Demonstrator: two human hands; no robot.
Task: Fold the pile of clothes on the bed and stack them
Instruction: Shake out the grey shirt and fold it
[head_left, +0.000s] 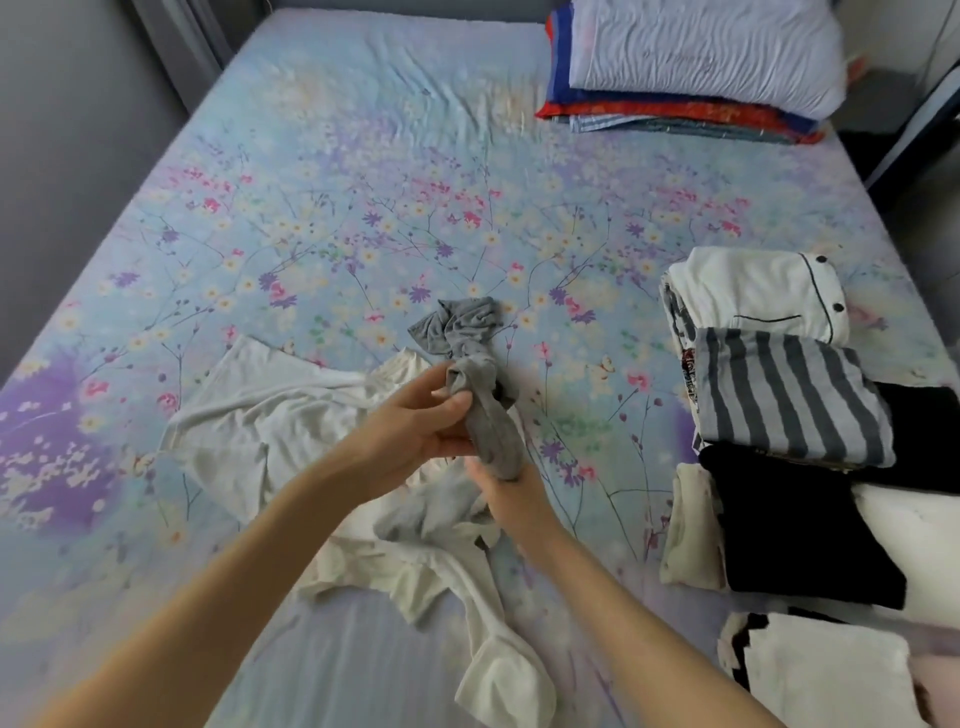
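A small grey garment (488, 431), bunched into a roll, is held above the bed between both hands. My left hand (415, 421) curls its fingers round the upper part of the roll. My right hand (511, 493) grips its lower end from below. The garment's loose top (460, 325) flares out beyond my fingers. Under my hands lies a crumpled white shirt (270, 431), unfolded, with a sleeve (498, 670) trailing toward me. Another grey piece (421, 514) rests on it. Folded clothes are stacked at the right: a white top (753, 296), a grey striped one (784, 395), a black one (800, 519).
The floral bed sheet (363, 218) stretches far and left. A pillow (701, 47) sits on folded blankets (675, 111) at the back right. More folded white and black clothes (821, 670) lie at the near right edge. A grey wall runs along the left.
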